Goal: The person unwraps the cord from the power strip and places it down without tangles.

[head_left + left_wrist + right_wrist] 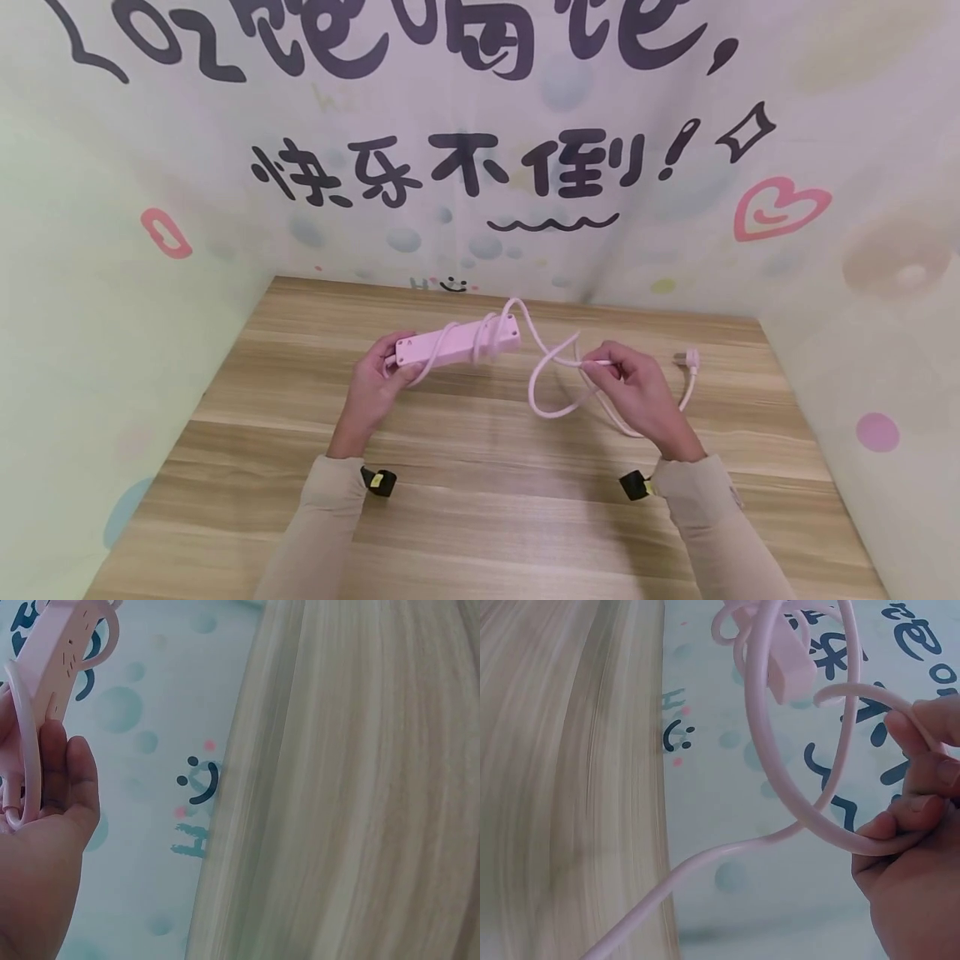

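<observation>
My left hand (375, 377) grips one end of a pink power strip (427, 348), holding it above the table. Several turns of its pink cord (438, 346) wrap around the strip. In the left wrist view the slotted side of the strip (64, 652) shows, with fingers round its lower end. My right hand (633, 383) pinches the cord to the right of the strip. A loose loop of the cord (761, 712) hangs between the hands in the right wrist view. The plug (692, 360) at the cord's far end lies beyond my right hand.
A wood-grain table (480, 517) spreads beneath both hands. White printed walls (450, 250) with dark lettering enclose its back and sides. A small black device (380, 482) sits at the left wrist, another black device (636, 485) at the right.
</observation>
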The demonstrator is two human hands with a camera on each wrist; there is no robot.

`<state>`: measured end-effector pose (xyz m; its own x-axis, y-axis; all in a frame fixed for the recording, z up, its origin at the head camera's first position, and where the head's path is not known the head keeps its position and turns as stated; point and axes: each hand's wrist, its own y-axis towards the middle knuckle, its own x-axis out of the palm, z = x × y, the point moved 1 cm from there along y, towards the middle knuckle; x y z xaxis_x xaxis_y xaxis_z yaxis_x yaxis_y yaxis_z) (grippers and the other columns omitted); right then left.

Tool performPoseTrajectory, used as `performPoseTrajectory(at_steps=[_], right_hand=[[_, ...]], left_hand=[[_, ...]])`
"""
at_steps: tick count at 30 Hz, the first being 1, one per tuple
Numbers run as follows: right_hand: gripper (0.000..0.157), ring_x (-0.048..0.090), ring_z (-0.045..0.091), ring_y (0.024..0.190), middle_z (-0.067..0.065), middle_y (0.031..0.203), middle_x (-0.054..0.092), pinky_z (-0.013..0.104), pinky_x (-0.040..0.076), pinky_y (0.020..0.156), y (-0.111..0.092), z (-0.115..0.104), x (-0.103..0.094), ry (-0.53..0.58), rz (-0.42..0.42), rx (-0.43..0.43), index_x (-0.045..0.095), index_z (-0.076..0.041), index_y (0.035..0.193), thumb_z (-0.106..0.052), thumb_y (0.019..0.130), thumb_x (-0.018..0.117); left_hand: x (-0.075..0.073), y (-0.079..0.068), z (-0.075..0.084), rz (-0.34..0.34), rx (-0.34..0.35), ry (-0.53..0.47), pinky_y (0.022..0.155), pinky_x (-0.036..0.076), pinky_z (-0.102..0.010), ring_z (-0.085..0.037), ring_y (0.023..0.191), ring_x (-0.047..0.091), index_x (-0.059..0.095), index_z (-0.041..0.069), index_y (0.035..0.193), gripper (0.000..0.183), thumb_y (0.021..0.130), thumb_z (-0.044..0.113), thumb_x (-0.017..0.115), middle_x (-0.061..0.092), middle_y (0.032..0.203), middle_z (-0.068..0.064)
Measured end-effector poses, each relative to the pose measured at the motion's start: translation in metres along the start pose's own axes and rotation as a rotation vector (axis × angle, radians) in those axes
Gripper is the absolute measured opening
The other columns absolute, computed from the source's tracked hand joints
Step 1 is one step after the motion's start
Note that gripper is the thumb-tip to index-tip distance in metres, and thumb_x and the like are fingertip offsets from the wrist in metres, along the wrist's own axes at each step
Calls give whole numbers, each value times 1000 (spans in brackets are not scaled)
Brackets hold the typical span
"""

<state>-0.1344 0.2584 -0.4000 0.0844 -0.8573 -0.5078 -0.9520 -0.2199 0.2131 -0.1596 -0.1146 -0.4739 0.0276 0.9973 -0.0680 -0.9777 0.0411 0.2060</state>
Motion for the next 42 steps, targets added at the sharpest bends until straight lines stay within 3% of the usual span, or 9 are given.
performPoseTrajectory(at_steps=[11, 21, 31, 38, 42], right_hand=[[10, 43, 10, 60, -3, 69, 51, 24, 36, 52, -11, 1, 0, -21, -113, 23, 72, -21, 92, -16, 99, 67], [9, 41, 7, 57, -3, 66, 50, 22, 36, 49, -10, 18, 9, -28, -187, 83, 73, -22, 92, -24, 99, 68], [19, 39, 7, 55, -2, 63, 46, 23, 35, 50, -1, 35, 18, -29, -187, 175, 74, -16, 94, -32, 99, 67], [20, 45, 12, 61, 10, 71, 58, 24, 41, 57, 5, 45, 20, -21, -167, 252, 74, -13, 97, -31, 100, 66], [23, 43, 14, 63, 7, 73, 56, 25, 39, 59, 9, 48, 20, 3, -148, 281, 73, -9, 99, -31, 100, 65]], left_hand=[[-6, 0, 2, 33, -36, -8, 95, 54, -13, -6, 116, 60, 52, -6, 140, 52, 91, -3, 70, 57, 140, -23], [-6, 0, 7, 32, -33, -10, 93, 54, -12, -5, 113, 59, 53, -5, 139, 51, 92, -2, 70, 57, 140, -23], [-5, -2, 6, 36, -1, 5, 92, 54, -12, -3, 110, 61, 55, -7, 137, 49, 91, -3, 71, 60, 135, -28], [-3, -3, 5, 21, 16, -9, 89, 55, -12, -2, 107, 61, 54, -9, 136, 49, 90, -3, 72, 60, 133, -30], [-1, -5, 4, 5, 11, -11, 89, 55, -12, -2, 107, 62, 54, -9, 137, 49, 91, -3, 71, 60, 133, -30]])
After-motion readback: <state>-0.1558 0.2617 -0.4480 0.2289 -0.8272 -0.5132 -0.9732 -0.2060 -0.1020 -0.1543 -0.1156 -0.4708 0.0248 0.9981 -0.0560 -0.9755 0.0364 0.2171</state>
